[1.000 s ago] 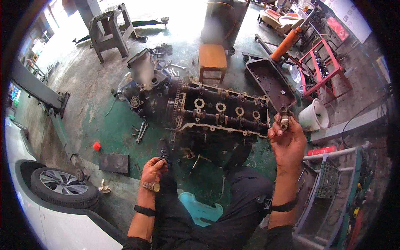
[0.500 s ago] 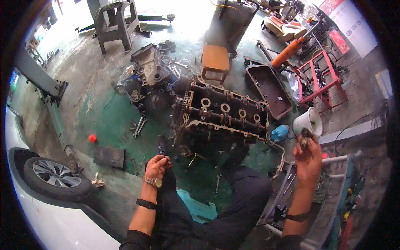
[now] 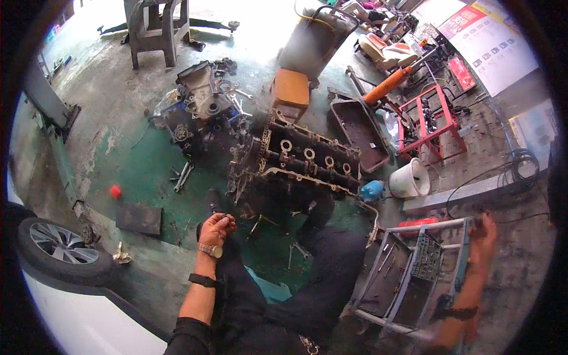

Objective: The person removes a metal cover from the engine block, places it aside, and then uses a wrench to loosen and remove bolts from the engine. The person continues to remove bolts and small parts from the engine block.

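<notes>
My left hand is closed in a pinch above my left leg. Whatever its fingertips hold, if anything, is too small to make out. Out to the right, my right hand is over the right rail of a metal tool cart, its fingers smeared by motion. In front of my knees lies an engine with its camshafts and timing chain exposed. A blue bottle and a white bucket stand at its right end.
Removed engine parts and wrenches lie left of the engine. An orange-topped stool and a black drain tray are behind it. A red metal frame stands far right. A car wheel is at left.
My right hand has moved right, from in front of the white bucket to over the tool cart's right side. The dark clump it held is no longer clearly visible. The view has shifted right.
</notes>
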Motion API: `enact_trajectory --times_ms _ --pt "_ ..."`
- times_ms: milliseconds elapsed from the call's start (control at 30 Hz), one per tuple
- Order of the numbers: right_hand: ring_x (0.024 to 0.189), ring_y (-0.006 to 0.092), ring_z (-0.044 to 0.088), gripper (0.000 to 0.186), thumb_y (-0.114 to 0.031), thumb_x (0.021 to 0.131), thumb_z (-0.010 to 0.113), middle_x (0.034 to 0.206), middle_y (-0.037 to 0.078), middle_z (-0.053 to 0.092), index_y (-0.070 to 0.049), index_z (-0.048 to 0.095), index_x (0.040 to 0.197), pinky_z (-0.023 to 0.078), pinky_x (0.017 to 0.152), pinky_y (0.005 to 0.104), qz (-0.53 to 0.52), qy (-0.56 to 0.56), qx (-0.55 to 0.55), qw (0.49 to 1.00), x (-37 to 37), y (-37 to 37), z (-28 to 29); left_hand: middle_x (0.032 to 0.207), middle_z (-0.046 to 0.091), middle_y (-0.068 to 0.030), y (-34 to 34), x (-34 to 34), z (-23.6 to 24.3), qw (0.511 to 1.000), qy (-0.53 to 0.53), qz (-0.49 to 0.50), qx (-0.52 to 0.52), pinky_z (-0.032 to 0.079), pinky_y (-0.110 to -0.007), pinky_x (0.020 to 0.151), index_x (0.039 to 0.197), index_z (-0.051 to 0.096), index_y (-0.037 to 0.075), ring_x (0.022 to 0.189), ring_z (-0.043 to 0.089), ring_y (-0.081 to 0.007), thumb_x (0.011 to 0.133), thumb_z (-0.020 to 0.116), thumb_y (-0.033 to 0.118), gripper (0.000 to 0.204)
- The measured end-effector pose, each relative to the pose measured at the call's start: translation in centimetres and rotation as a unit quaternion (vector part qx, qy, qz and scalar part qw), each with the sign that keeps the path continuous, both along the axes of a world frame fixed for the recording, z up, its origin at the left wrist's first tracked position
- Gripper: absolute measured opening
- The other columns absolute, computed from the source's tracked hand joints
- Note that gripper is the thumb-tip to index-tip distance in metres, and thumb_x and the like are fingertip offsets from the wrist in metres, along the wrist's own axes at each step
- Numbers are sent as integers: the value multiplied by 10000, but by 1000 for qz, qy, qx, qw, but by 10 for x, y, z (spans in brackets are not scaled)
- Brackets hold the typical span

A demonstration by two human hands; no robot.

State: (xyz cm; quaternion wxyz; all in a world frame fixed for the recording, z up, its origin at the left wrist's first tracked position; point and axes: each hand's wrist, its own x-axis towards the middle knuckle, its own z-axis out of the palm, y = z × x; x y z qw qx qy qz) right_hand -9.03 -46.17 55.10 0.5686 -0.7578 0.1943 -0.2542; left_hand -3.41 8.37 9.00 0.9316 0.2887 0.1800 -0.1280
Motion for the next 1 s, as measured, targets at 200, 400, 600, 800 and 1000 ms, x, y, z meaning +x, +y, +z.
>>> enact_trajectory --times_ms 200,400,600,800,1000 --pt "765 100 534 291 -305 884 593 884 -23 557 -116 578 1105 461 605 262 -1 143 -132 981 72 -20 144 937 662 -120 11 -2 5 999 -6 -6 39 548 -392 740 960 593 12 815 645 -229 877 614 51 94" --pt "673 99 550 201 -226 892 590 854 -6 597 -93 608 1042 459 580 247 207 43 -150 966 200 79 47 954 659 -113 9 -4 -3 999 -23 32 -8 543 -400 746 970 588 19 827 640 -230 879 612 54 101" --pt "655 144 599 130 -145 869 595 850 39 637 -66 611 971 522 568 306 299 57 -142 942 235 204 -170 954 657 -113 13 -7 -5 999 -9 46 9 543 -400 767 956 595 19 839 640 -228 871 615 48 92" --pt "583 155 593 257 -82 862 604 847 29 616 -50 589 1117 534 536 306 252 241 154 924 224 259 -266 959 657 -116 18 -8 3 999 2 49 13 539 -397 772 954 598 12 843 640 -235 867 612 38 92" --pt "614 111 594 328 -93 855 634 778 27 610 -10 581 1168 498 542 247 264 194 -89 941 237 257 -314 962 655 -112 15 -4 7 999 26 22 42 531 -386 782 965 603 9 842 637 -229 865 611 36 104"
